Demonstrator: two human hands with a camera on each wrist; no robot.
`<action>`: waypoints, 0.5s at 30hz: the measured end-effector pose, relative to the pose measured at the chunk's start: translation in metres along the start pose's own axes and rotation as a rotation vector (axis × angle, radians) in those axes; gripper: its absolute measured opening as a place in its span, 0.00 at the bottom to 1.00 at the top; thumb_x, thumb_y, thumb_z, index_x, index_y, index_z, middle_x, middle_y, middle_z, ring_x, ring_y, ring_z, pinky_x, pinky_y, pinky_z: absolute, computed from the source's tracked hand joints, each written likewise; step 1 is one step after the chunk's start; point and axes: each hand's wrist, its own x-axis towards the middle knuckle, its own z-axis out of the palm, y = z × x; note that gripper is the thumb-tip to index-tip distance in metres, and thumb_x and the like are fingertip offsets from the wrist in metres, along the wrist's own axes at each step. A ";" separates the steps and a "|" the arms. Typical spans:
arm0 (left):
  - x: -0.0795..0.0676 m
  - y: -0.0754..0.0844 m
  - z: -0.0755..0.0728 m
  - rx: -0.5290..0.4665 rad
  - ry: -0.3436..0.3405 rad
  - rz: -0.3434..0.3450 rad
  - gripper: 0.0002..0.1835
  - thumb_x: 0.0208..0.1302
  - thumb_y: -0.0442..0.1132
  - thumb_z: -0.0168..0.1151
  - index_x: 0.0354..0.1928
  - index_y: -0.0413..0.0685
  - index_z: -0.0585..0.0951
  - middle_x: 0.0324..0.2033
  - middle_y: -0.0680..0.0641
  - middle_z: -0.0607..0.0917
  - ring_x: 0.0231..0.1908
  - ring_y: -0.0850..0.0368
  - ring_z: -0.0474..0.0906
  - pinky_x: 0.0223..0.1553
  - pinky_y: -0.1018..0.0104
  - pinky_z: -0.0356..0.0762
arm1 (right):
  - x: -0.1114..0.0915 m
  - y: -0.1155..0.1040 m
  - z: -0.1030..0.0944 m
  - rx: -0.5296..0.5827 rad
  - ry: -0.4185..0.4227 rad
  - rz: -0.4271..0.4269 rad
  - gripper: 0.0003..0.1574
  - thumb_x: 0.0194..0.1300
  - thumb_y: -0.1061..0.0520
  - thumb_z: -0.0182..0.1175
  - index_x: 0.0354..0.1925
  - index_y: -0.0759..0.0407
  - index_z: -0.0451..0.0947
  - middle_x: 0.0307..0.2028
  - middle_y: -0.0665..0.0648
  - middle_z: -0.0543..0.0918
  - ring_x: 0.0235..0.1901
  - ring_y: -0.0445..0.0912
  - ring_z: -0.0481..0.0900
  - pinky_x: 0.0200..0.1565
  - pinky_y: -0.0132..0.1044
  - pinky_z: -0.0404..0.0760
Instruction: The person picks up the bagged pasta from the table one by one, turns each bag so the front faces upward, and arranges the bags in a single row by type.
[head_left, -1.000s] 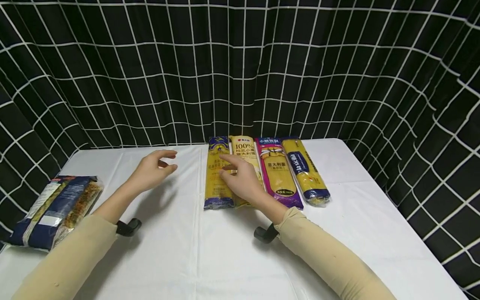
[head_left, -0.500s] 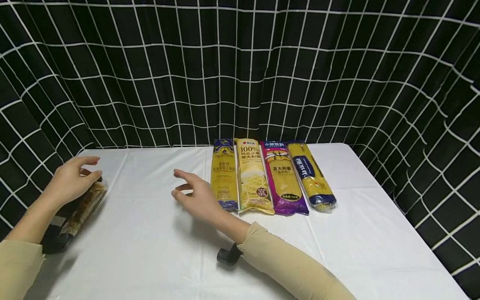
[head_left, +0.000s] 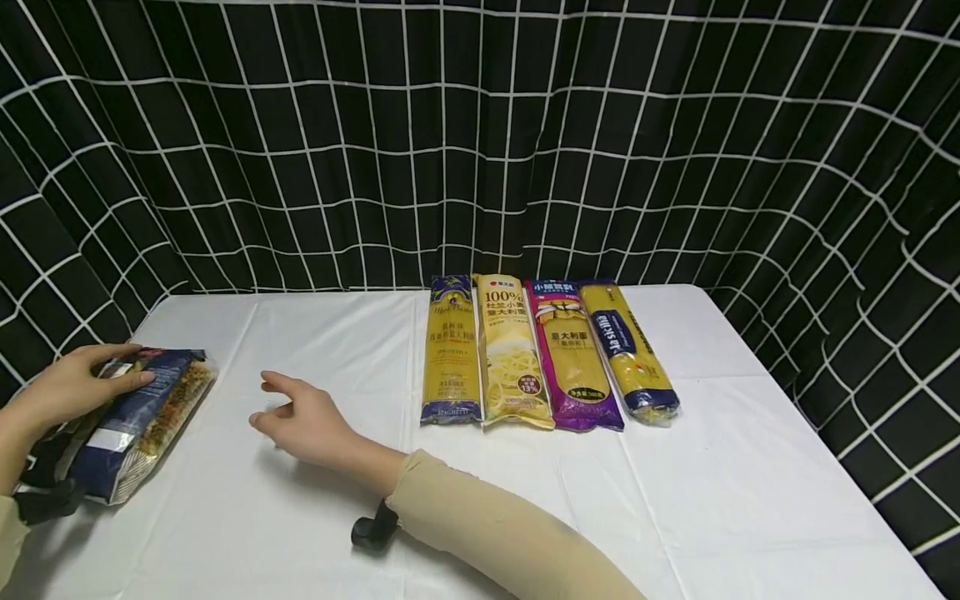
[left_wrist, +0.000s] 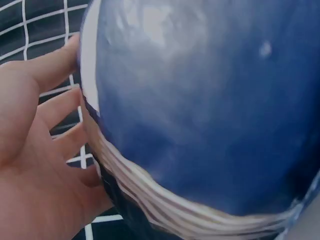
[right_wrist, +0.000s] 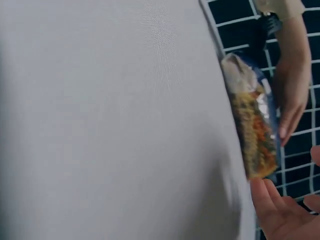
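Note:
A blue pasta bag [head_left: 146, 408] with a clear side showing multicoloured pasta lies at the table's left. My left hand [head_left: 71, 383] is over its left part, thumb extended across the top. In the left wrist view the blue bag [left_wrist: 200, 110] fills most of the picture; the spread fingers of the left hand [left_wrist: 45, 145] meet its edge, their tips hidden. My right hand [head_left: 307, 421] hovers over the white cloth to the bag's right, thumb and fingers apart and holding nothing. In the right wrist view, the bag [right_wrist: 255, 125] shows beyond the right hand's fingers [right_wrist: 265, 200].
Upright in a row at centre right lie a blue-and-yellow spaghetti pack [head_left: 452, 354], a cream noodle pack [head_left: 513, 354], a purple pasta pack [head_left: 573, 358] and a blue-banded yellow pack [head_left: 628, 350]. A black curtain with white grid lines [head_left: 480, 167] surrounds the white table [head_left: 300, 533].
My left hand has moved left and down onto the blue pasta bag. My right hand has left the spaghetti packs and moved left toward the bag. The view has shifted slightly.

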 end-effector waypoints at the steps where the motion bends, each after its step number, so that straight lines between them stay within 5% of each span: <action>1: -0.001 -0.001 -0.001 -0.006 -0.025 -0.027 0.49 0.63 0.66 0.50 0.69 0.31 0.54 0.52 0.18 0.60 0.35 0.35 0.73 0.26 0.56 0.77 | 0.003 0.000 0.005 0.006 -0.004 0.016 0.37 0.63 0.51 0.61 0.68 0.46 0.63 0.60 0.44 0.74 0.41 0.31 0.79 0.37 0.23 0.76; 5: -0.002 0.000 -0.003 -0.037 -0.076 -0.108 0.53 0.61 0.70 0.48 0.71 0.35 0.47 0.50 0.17 0.59 0.30 0.41 0.75 0.23 0.62 0.76 | 0.013 -0.003 0.024 0.009 -0.018 0.074 0.39 0.62 0.51 0.62 0.69 0.45 0.62 0.61 0.45 0.74 0.40 0.33 0.81 0.36 0.23 0.75; 10: -0.002 0.003 -0.005 -0.020 -0.061 -0.093 0.52 0.61 0.69 0.49 0.70 0.33 0.49 0.51 0.17 0.59 0.32 0.37 0.74 0.23 0.62 0.75 | 0.026 -0.008 0.047 -0.009 -0.010 0.156 0.42 0.60 0.49 0.63 0.70 0.46 0.59 0.60 0.44 0.74 0.22 0.35 0.80 0.34 0.24 0.74; 15: -0.001 0.003 -0.002 0.013 -0.042 -0.057 0.50 0.62 0.68 0.50 0.69 0.31 0.53 0.53 0.15 0.60 0.40 0.28 0.71 0.32 0.44 0.76 | 0.034 -0.013 0.063 -0.030 -0.003 0.201 0.45 0.59 0.48 0.64 0.71 0.48 0.57 0.59 0.44 0.75 0.18 0.34 0.77 0.38 0.23 0.73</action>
